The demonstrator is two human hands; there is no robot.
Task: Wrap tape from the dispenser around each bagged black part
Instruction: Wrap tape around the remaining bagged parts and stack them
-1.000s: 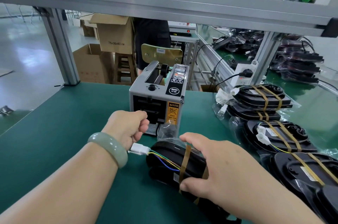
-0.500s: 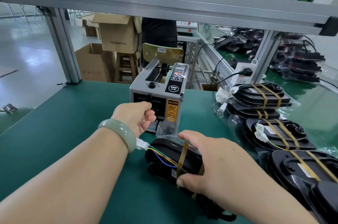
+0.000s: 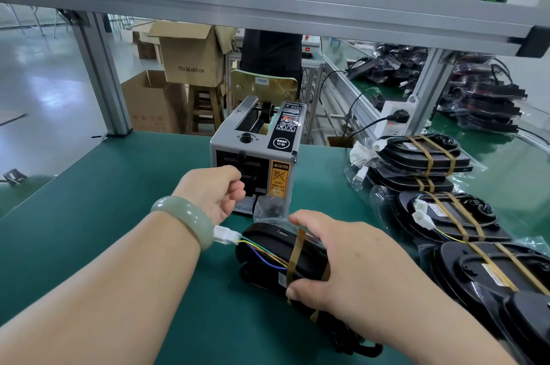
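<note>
We look down on a green bench (image 3: 104, 215). The right hand (image 3: 351, 263) grips a bagged black part (image 3: 268, 254) lying on the bench just in front of the tape dispenser (image 3: 256, 156). The thumb is on the part's near side and the fingers curl over the top, likely to steady it for taping. One brown tape band (image 3: 294, 257) already circles it beside the fingers. The left hand (image 3: 212, 192) is at the dispenser's mouth with its fingers curled in. We cannot tell whether they pinch a strip, but we judge it is fetching the next piece. The dispenser's orange label (image 3: 279, 178) reads "CAUTION" and its black badge (image 3: 281, 141) reads "SEMI". A cardboard box (image 3: 190, 58) beyond is marked "75x36x40 cm". Taped parts (image 3: 422, 156) are stacked to the right.
</note>
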